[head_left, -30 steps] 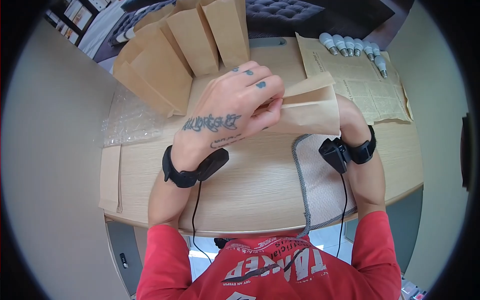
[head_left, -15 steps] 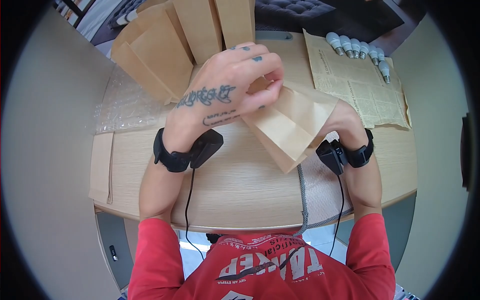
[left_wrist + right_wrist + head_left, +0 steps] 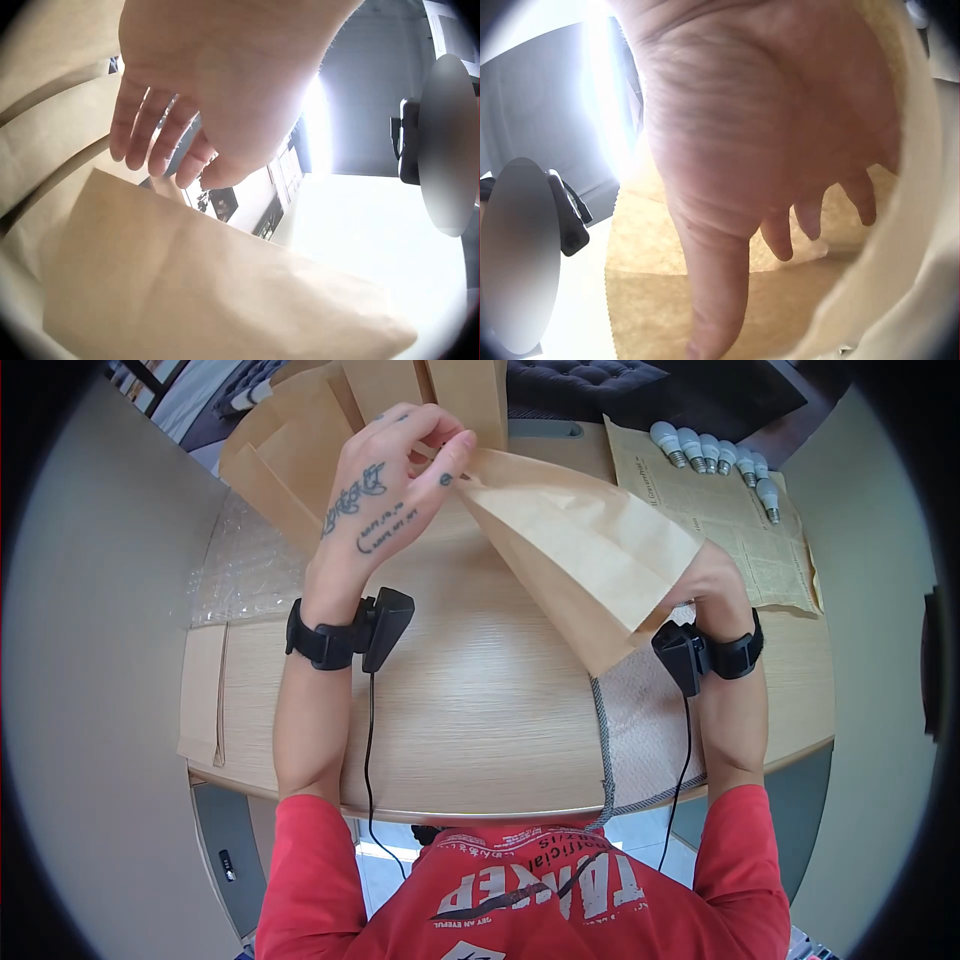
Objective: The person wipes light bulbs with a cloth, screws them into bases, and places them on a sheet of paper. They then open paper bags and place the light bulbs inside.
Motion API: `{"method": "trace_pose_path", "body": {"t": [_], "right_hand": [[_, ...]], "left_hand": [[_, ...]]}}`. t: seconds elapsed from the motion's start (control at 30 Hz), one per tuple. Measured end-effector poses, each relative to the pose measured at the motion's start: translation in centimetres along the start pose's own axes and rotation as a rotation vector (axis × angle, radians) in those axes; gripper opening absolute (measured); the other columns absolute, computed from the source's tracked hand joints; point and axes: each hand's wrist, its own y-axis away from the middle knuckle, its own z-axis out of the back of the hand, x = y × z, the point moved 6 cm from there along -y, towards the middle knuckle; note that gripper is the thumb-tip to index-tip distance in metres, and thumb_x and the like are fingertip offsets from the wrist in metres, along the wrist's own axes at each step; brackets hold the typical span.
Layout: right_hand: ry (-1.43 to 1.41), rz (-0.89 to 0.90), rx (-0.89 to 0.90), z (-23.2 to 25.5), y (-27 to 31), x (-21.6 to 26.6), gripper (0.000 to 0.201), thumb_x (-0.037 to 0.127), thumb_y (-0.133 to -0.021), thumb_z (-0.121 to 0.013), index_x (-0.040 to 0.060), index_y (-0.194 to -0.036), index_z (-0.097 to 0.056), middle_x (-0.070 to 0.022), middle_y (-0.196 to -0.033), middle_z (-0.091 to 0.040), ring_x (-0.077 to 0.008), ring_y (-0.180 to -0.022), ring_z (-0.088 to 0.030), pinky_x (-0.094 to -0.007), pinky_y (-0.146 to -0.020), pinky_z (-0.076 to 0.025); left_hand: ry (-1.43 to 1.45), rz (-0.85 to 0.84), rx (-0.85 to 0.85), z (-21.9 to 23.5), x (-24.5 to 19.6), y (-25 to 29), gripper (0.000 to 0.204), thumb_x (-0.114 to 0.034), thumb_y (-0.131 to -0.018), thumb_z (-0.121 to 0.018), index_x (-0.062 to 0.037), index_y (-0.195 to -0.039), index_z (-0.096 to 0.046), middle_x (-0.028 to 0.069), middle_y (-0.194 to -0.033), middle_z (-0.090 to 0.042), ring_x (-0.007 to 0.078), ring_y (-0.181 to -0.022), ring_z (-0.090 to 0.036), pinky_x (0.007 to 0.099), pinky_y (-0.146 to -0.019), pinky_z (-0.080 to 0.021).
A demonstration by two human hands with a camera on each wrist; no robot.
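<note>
A brown paper bag [image 3: 590,535] is held over the table on its side, its serrated mouth toward the right. Inside that mouth is my right hand [image 3: 780,135], fingers extended and thumb pointing down; in the head view only the back of the wrist area shows, the rest hidden by paper. My left hand [image 3: 395,485] is at the bag's far left end, thumb and index tip close together beside the paper. From the left wrist, its fingers [image 3: 161,142] hang loosely past the bag's edge, with no paper seen between them.
Several upright paper bags [image 3: 385,395] stand at the back left, near clear plastic wrap [image 3: 245,575]. A folded bag [image 3: 205,700] lies at the left edge. Several light bulbs [image 3: 690,445] rest on printed paper [image 3: 740,545] at the back right. A bordered mat [image 3: 650,730] lies at front right.
My left hand has moved back and to the left along the bag, its earlier pinch loosened. The bag has swung round and opened out wider over my right hand, which stays at its mouth.
</note>
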Motion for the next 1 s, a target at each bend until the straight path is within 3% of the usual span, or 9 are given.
{"method": "trace_pose_path", "body": {"t": [0.13,0.33,0.43,0.57,0.67,0.8,0.87,0.93,1.0], "right_hand": [[0.185,0.082,0.002,0.1,-1.0,1.0,0.055,0.021,-0.074,-0.080,-0.0004,-0.121,-0.062,-0.0146,-0.118,-0.066,-0.0240,-0.110,-0.061,-0.0343,-0.093,-0.048],[0.453,0.112,0.058,0.1,-3.2,1.9,0.057,0.022,-0.071,-0.082,0.0003,-0.120,-0.063,-0.0154,-0.121,-0.065,-0.0274,-0.114,-0.060,-0.0359,-0.097,-0.047],[0.481,-0.043,0.104,0.2,-4.1,1.0,0.058,0.022,-0.071,-0.082,0.0001,-0.120,-0.063,-0.0158,-0.122,-0.064,-0.0282,-0.115,-0.060,-0.0368,-0.098,-0.046],[0.545,-0.278,0.206,0.5,-4.5,0.9,0.058,0.022,-0.074,-0.078,-0.0026,-0.124,-0.059,-0.0161,-0.125,-0.063,-0.0254,-0.114,-0.060,-0.0369,-0.097,-0.047],[0.294,-0.279,0.062,1.9,-3.9,-1.4,0.056,0.021,-0.079,-0.074,-0.0036,-0.126,-0.058,-0.0156,-0.126,-0.063,-0.0237,-0.114,-0.060,-0.0357,-0.097,-0.047],[-0.504,-0.268,-0.278,4.1,0.6,-8.1,0.052,0.021,-0.086,-0.069,-0.0050,-0.129,-0.055,-0.0149,-0.127,-0.062,-0.0215,-0.114,-0.059,-0.0342,-0.097,-0.048],[-0.742,-0.294,-0.369,4.4,2.7,-11.0,0.050,0.020,-0.089,-0.066,-0.0057,-0.131,-0.054,-0.0145,-0.127,-0.062,-0.0204,-0.114,-0.059,-0.0334,-0.096,-0.048],[-0.786,-0.284,-0.387,4.0,3.5,-11.5,0.049,0.020,-0.093,-0.063,-0.0064,-0.132,-0.053,-0.0142,-0.128,-0.062,-0.0193,-0.114,-0.059,-0.0326,-0.096,-0.048],[-0.580,-0.176,-0.337,3.1,3.2,-9.5,0.044,0.017,-0.096,-0.058,-0.0061,-0.133,-0.053,-0.0126,-0.128,-0.062,-0.0172,-0.113,-0.059,-0.0307,-0.095,-0.048]], "left_hand": [[-0.009,0.029,0.046,0.2,0.6,-0.1,0.024,-0.025,-0.093,-0.063,-0.0020,-0.093,-0.070,0.0092,-0.087,-0.066,0.0205,-0.077,-0.066,0.0295,-0.069,-0.055],[0.007,-0.042,0.051,0.1,1.1,0.0,0.022,-0.025,-0.090,-0.065,-0.0057,-0.099,-0.071,0.0090,-0.104,-0.065,0.0231,-0.091,-0.066,0.0319,-0.077,-0.056],[-0.032,-0.060,0.113,-0.2,0.9,0.1,0.018,-0.020,-0.088,-0.066,-0.0076,-0.100,-0.071,0.0072,-0.108,-0.064,0.0241,-0.096,-0.064,0.0343,-0.080,-0.055],[-0.105,-0.111,0.096,-0.1,1.4,0.1,0.013,-0.012,-0.087,-0.067,-0.0084,-0.099,-0.070,0.0072,-0.103,-0.066,0.0256,-0.094,-0.064,0.0352,-0.079,-0.054],[-0.127,-0.178,0.095,-0.1,1.3,0.2,0.010,-0.011,-0.088,-0.067,-0.0088,-0.097,-0.070,0.0072,-0.098,-0.067,0.0256,-0.092,-0.064,0.0350,-0.076,-0.053],[-0.108,-0.252,0.107,-0.4,-0.7,0.3,0.009,-0.013,-0.089,-0.067,-0.0095,-0.096,-0.071,0.0068,-0.096,-0.067,0.0251,-0.087,-0.064,0.0344,-0.074,-0.053],[-0.124,-0.291,0.109,-0.5,-1.4,0.3,0.009,-0.011,-0.088,-0.067,-0.0090,-0.096,-0.071,0.0055,-0.098,-0.068,0.0221,-0.085,-0.065,0.0321,-0.073,-0.052],[-0.140,-0.323,0.117,-0.6,-1.7,0.4,0.010,-0.005,-0.087,-0.068,-0.0079,-0.096,-0.071,0.0034,-0.102,-0.070,0.0164,-0.085,-0.066,0.0279,-0.073,-0.052],[-0.084,-0.259,0.111,-0.3,-1.7,0.3,0.011,-0.005,-0.087,-0.068,-0.0078,-0.096,-0.071,0.0033,-0.102,-0.070,0.0170,-0.086,-0.066,0.0275,-0.072,-0.052]]}}
